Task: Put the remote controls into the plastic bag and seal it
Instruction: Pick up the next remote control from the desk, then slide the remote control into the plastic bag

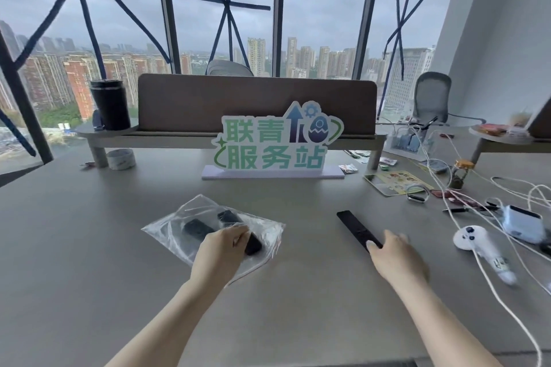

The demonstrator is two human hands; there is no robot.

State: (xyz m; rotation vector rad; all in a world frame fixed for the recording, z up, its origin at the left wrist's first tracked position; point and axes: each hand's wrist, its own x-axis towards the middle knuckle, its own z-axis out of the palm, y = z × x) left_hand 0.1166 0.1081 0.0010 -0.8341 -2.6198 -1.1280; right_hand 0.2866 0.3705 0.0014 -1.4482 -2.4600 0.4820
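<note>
Currently two dark remotes point(198, 229) sit inside the clear plastic bag point(268, 228), flat on the surface point(89, 247). Left hand point(223, 244) pinches a remote's end at the bag mouth. Right hand point(393, 256) lies open on the long black remote point(356, 228), not gripping. Rigid, light; grab mid-body. Bag is floppy and slick, so pin the opening.

"联青服务站" on desk sign point(272, 144)
</note>
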